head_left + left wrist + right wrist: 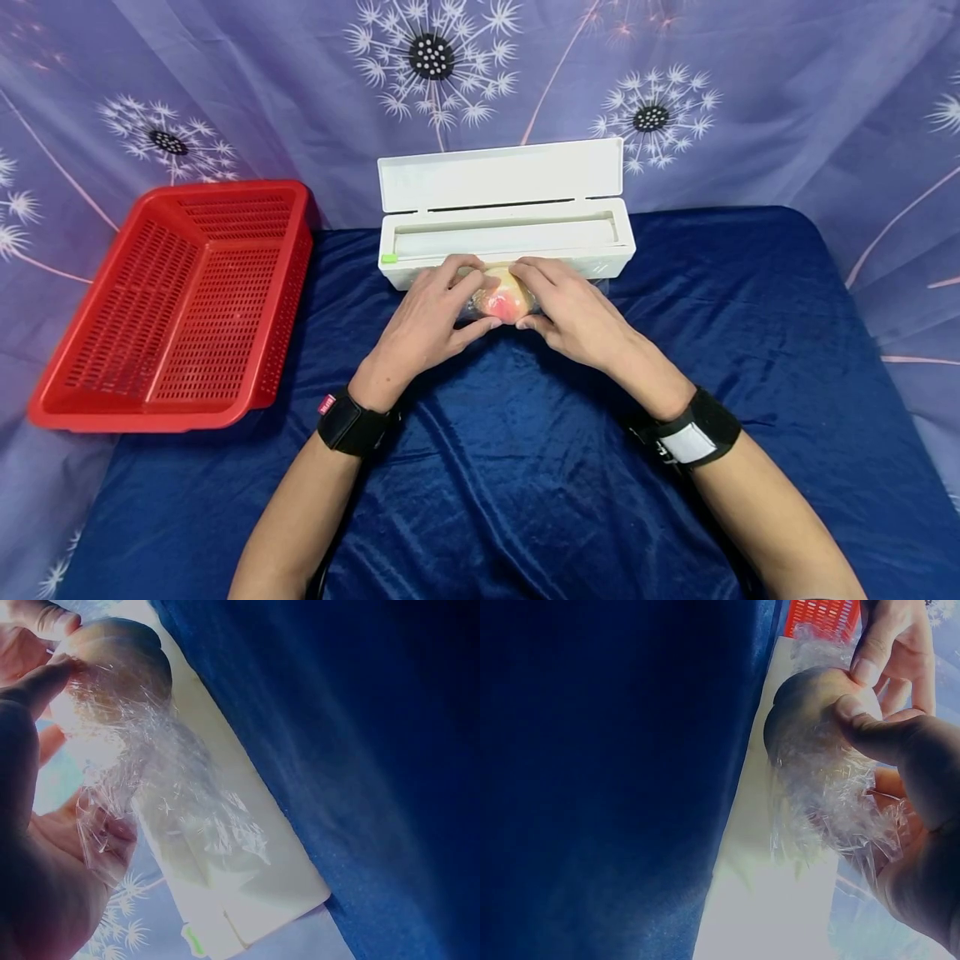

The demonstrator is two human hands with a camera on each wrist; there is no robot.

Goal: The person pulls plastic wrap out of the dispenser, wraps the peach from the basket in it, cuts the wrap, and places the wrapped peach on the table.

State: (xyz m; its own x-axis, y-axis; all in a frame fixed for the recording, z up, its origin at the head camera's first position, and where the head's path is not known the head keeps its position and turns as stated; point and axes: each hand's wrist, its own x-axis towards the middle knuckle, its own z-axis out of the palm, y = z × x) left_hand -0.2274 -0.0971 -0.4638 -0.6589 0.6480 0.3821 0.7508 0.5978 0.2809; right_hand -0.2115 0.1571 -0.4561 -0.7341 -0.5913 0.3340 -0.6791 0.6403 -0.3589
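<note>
A round yellow-and-pink fruit [501,302] sits in clear cling film [176,802], held between both hands just in front of the white film dispenser box [510,218]. My left hand [431,312] grips the fruit [120,664] from the left, thumb below and fingers over the top. From the right, my right hand [562,310] holds the fruit [810,712], its thumb [877,731] pressing the film against it. Crumpled film [840,802] hangs loose from the fruit in both wrist views. The box lid stands open.
A red plastic basket [180,300] stands at the left, partly over the table's edge. Dark blue cloth [525,467] covers the table. A purple dandelion-print curtain [750,100] hangs behind and at the sides.
</note>
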